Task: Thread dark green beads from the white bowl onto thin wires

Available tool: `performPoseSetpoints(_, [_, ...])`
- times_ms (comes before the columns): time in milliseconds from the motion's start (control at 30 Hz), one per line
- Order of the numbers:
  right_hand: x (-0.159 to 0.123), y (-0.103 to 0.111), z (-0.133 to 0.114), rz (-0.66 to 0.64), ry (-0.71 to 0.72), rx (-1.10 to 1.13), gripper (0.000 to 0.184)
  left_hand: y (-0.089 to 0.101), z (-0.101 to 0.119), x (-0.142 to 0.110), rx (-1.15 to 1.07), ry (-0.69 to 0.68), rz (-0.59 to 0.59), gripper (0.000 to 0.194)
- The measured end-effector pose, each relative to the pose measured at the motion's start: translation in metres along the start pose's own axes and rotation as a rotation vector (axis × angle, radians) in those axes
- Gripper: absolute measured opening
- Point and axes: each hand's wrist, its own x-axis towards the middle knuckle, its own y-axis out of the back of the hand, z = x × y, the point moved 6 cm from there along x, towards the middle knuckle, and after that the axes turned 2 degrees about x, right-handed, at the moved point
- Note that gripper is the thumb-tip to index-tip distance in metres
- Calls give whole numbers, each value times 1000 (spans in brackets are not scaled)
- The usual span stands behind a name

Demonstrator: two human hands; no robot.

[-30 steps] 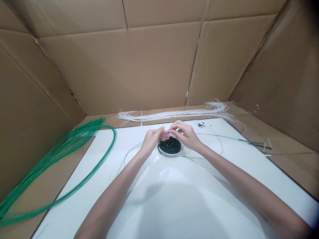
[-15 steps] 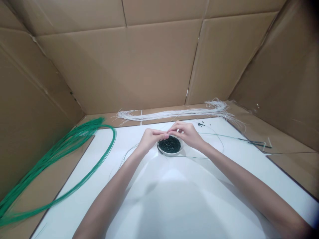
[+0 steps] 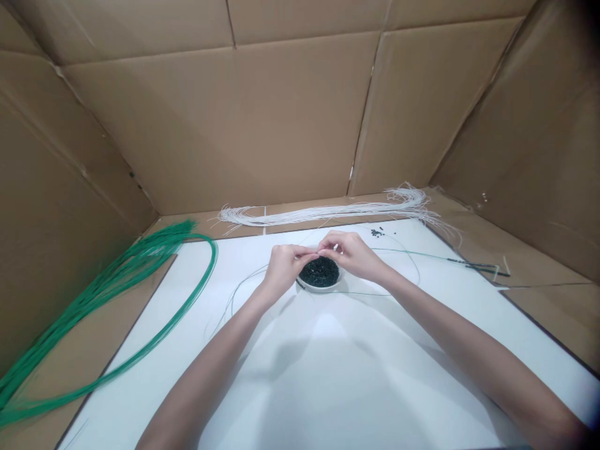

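Observation:
My left hand (image 3: 285, 267) and my right hand (image 3: 352, 255) meet fingertip to fingertip, both closed in a pinch. Whatever lies between the fingertips is too small to make out. Right below them, a small white bowl (image 3: 322, 289) is filled with tiny black beads (image 3: 319, 271). A thin green wire (image 3: 398, 251) runs from behind my right hand toward the right. Thin dark loops of wire (image 3: 239, 287) curve out beside my left wrist. At the bowl's left rim is a short black piece (image 3: 300, 284).
A large green wire bundle (image 3: 117, 275) curves along the left side. White strands (image 3: 309, 215) lie along the back. Loose black beads (image 3: 376, 232) sit behind my right hand. Black beaded strands (image 3: 478, 267) lie at the right edge of the white board (image 3: 450, 381). Cardboard walls (image 3: 281, 119) surround it.
My hands stay pinched together over the bowl; the fingers of my right hand have shifted slightly. The view has tilted a little.

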Motion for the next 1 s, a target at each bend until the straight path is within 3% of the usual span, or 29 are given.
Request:
performPoseSetpoints(100, [0, 2, 3, 24, -51, 76, 14, 1, -6, 3, -127, 64, -12, 16])
performPoseSetpoints(200, [0, -3, 6, -21, -115, 207, 26, 7, -14, 5, -388, 165, 34, 19])
performPoseSetpoints(300, [-4, -19, -4, -123, -13, 136, 31, 14, -20, 5, -712, 310, 97, 20])
performPoseSetpoints(433, [-12, -44, -18, -142, 150, -74, 28, 19, -22, -1, -1127, 498, 152, 11])
performPoseSetpoints(567, [-16, -57, -23, -137, 167, -84, 17, 30, -16, -6, -1350, 544, 222, 2])
performPoseSetpoints(667, [-15, -50, -28, -108, 125, 76, 19, 41, -10, -4, -1387, 484, 280, 3])
performPoseSetpoints(833, [-13, -44, -25, -166, -192, 536, 28, 51, -15, 7, -1268, 504, 323, 3])
performPoseSetpoints(933, [-10, -49, -21, -161, -316, 787, 24, 47, -23, 13, -1150, 569, 261, 20])
performPoseSetpoints(1000, [-5, -48, -16, -44, -395, 991, 25, 42, -25, 14, -1091, 592, 191, 39])
